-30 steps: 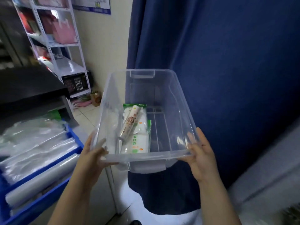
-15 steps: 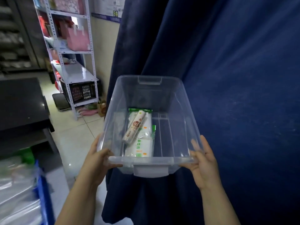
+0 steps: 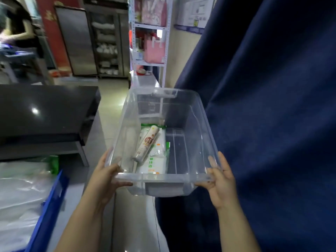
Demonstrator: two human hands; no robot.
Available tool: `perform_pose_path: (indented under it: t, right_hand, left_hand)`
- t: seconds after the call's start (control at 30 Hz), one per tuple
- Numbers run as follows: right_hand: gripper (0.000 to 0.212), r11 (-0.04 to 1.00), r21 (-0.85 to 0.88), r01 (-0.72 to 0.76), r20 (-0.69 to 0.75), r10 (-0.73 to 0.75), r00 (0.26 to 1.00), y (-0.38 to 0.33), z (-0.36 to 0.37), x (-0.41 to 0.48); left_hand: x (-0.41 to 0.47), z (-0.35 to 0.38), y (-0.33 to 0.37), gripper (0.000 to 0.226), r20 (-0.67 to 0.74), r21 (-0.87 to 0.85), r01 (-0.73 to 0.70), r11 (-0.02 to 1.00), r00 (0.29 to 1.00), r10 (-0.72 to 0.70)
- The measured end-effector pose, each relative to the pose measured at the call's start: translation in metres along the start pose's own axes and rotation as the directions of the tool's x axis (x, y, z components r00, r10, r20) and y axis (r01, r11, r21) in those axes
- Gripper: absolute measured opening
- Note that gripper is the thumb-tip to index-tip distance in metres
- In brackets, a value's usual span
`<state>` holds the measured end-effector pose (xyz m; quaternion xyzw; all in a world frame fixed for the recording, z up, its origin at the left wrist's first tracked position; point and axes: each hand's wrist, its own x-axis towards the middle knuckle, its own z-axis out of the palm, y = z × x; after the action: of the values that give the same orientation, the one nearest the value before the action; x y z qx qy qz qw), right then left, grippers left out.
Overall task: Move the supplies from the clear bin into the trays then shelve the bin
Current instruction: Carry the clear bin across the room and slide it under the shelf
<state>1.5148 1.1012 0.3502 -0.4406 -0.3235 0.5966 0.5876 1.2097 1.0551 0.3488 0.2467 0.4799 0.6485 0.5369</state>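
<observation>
I hold a clear plastic bin (image 3: 203, 128) in the air in front of me, one hand on each near corner. My left hand (image 3: 107, 176) grips the near left corner of its rim, and my right hand (image 3: 221, 180) grips the near right corner. Inside, on the left half of the floor, a white roll with a red label (image 3: 147, 142) lies on a white and green flat pack (image 3: 157, 157). The right half of the bin's floor is bare. A blue tray (image 3: 49, 202) filled with clear plastic bags (image 3: 20, 195) sits at the lower left.
A dark blue curtain (image 3: 272, 106) fills the right side, close to the bin. A black table (image 3: 45, 113) stands at the left. A white metal shelf rack (image 3: 151, 42) with pink bags is behind the bin. A person (image 3: 11, 30) is at the far upper left.
The view has swung left and up with the bin held the same way. The shelf rack now sits behind the bin, the black table is in view, and the blue tray shows again.
</observation>
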Motion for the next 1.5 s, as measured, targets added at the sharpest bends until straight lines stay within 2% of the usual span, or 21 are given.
perform_pose_path:
  t: [0.2, 0.3, 0.5, 0.7, 0.77, 0.87, 1.0, 1.23, 1.4, 1.5]
  right_hand:
    - [0.062, 0.998, 0.012, -0.055, 0.096, 0.054, 0.994, 0.004, -0.005, 0.062]
    - [0.061, 0.995, 0.027, -0.096, 0.104, 0.092, 0.990, 0.016, 0.002, 0.092]
    - [0.062, 0.989, -0.003, -0.148, 0.145, 0.147, 0.979, 0.039, 0.035, 0.175]
    - [0.063, 0.983, -0.049, -0.178, 0.116, 0.182, 0.976, 0.067, 0.087, 0.290]
    - [0.063, 0.980, -0.073, -0.183, 0.131, 0.192, 0.973, 0.067, 0.108, 0.332]
    - [0.059, 0.982, -0.071, -0.175, 0.124, 0.183, 0.975, 0.062, 0.130, 0.393]
    - [0.067, 0.983, -0.067, -0.173, 0.125, 0.181, 0.976, 0.054, 0.144, 0.465]
    - [0.065, 0.984, -0.069, -0.163, 0.210, 0.174, 0.962, 0.045, 0.182, 0.612]
    - [0.061, 0.980, -0.105, -0.166, 0.306, 0.191, 0.933, 0.036, 0.241, 0.734]
    - [0.060, 0.977, -0.069, -0.203, 0.390, 0.214, 0.896, 0.035, 0.287, 0.796]
  left_hand:
    - [0.017, 0.006, -0.020, 0.065, -0.030, -0.026, -0.064, 0.998, 0.998, 0.063]
    - [0.034, 0.006, -0.028, 0.072, -0.032, -0.001, -0.053, 0.999, 0.998, 0.053]
    - [0.104, 0.003, -0.030, 0.076, -0.152, -0.010, -0.004, 1.000, 0.988, 0.002]
    - [0.222, 0.007, -0.020, 0.074, -0.213, 0.019, -0.014, 1.000, 0.977, 0.018]
    - [0.267, 0.010, -0.011, 0.077, -0.243, 0.018, 0.009, 1.000, 0.970, -0.005]
    - [0.336, 0.018, -0.002, 0.068, -0.280, -0.018, 0.036, 0.999, 0.959, -0.039]
    - [0.414, 0.043, 0.004, 0.072, -0.287, -0.016, 0.042, 0.999, 0.957, -0.045]
    - [0.549, 0.077, 0.025, 0.089, -0.297, -0.020, 0.031, 0.999, 0.954, -0.036]
    - [0.648, 0.099, 0.045, 0.077, -0.362, -0.048, -0.064, 0.997, 0.931, 0.042]
    - [0.698, 0.100, 0.066, 0.074, -0.394, -0.055, -0.135, 0.989, 0.913, 0.103]
